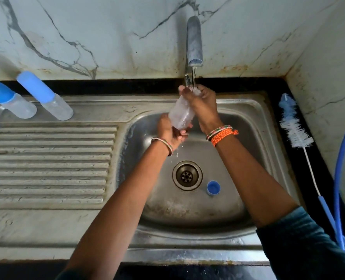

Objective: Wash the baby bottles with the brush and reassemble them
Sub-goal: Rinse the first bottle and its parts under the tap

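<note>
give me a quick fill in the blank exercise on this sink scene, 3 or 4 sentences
1. Both hands hold a clear bottle under the running ____.
2. The bottle brush lies on the counter to the ____ of the basin.
3. A small blue cap sits in the basin beside the ____.
4. ____ capped bottles stand at the back left of the sink.

Missing words: tap; right; drain; two

No legible text, label, brand, number or sign anywhere in view, neither on the bottles nor on the sink.
</note>
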